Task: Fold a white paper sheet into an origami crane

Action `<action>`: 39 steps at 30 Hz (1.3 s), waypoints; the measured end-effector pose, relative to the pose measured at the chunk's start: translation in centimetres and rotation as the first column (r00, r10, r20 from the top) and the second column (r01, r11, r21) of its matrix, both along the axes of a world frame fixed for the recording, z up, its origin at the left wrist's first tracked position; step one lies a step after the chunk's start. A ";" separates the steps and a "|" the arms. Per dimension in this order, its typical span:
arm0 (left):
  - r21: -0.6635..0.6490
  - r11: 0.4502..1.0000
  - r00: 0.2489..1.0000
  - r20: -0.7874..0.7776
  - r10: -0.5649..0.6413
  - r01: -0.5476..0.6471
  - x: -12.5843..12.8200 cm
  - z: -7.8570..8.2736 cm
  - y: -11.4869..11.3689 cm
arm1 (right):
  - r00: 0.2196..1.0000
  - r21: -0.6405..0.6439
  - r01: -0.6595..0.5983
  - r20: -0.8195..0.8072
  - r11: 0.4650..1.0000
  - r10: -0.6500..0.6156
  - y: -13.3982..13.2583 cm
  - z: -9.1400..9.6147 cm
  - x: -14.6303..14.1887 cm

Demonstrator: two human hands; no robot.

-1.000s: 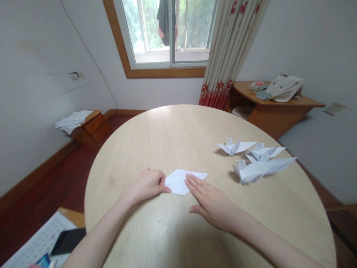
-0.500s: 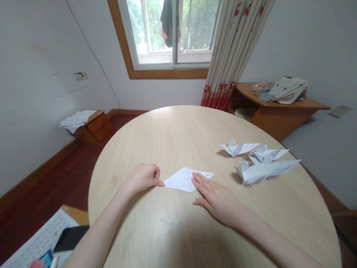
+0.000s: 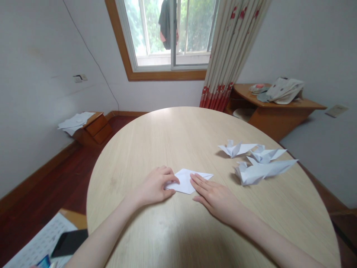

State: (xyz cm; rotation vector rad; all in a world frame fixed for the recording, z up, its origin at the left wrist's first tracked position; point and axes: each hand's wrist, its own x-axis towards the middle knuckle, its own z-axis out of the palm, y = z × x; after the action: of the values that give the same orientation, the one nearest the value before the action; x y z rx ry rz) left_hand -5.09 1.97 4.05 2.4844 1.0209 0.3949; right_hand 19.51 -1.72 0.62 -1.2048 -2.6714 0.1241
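Observation:
A folded white sheet of paper (image 3: pixel 183 182), diamond-shaped with pointed ends, lies flat on the round wooden table (image 3: pixel 178 137). My left hand (image 3: pixel 156 186) rests over its left end, fingers a little bent on top and the thumb apart at the near edge. That left tip is hidden under the hand. On the right half, my right hand (image 3: pixel 216 197) lies flat, its stretched fingertips pressing the paper while the thumb touches the tabletop. Three folded paper birds stand to the right: a far one (image 3: pixel 234 149), a middle one (image 3: pixel 267 154) and a larger near one (image 3: pixel 259 172).
Beyond the table are a window (image 3: pixel 192 33) and a curtain (image 3: pixel 228 56). A corner shelf (image 3: pixel 281 111) with a cloth bag (image 3: pixel 286 90) stands at the right. At lower left, a black phone (image 3: pixel 69 243) lies on a printed sheet (image 3: pixel 36 243). A small cabinet (image 3: pixel 96 128) holds papers.
My left hand has moved right, from pinching near the paper's left tip to lying over that end with its fingers spread more. My right hand stays in place on the paper.

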 end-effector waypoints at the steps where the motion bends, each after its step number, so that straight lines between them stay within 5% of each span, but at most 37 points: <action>1: 0.021 1.000 1.000 0.014 -0.017 0.017 0.4 -0.4 -0.2 | 1.000 0.036 -0.012 0.006 0.999 0.012 0.1 -0.1 0.0; 7: 0.165 0.985 0.999 -0.001 -0.048 0.047 2.1 -2.7 -0.8 | 0.997 0.237 -0.075 -0.008 0.969 0.079 0.4 -0.7 0.1; 15: 0.133 0.990 0.998 0.038 -0.056 0.050 2.7 -3.3 -0.9 | 0.996 0.301 -0.080 -0.016 0.950 0.089 0.2 -0.8 0.1; 20: 0.148 0.989 0.999 0.019 -0.030 0.027 2.7 -3.5 -0.8 | 0.990 0.265 -0.039 -0.122 0.963 0.074 0.0 -0.5 0.0; 27: 0.118 0.993 0.998 -0.065 -0.016 0.024 3.3 -3.4 -1.7 | 0.969 0.032 0.118 -0.224 0.993 -0.108 -0.2 -0.2 -1.0; 39: 0.006 0.999 0.999 0.002 0.041 -0.041 3.2 -3.2 -1.4 | 0.957 -0.023 0.213 -0.197 0.977 -0.213 0.4 -1.2 -1.7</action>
State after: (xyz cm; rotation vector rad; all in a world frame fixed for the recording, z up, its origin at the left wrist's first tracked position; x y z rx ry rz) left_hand -1.85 0.55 0.86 2.4713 1.0725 0.4136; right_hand 17.79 -1.29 -0.62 -1.3931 -2.3562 0.2015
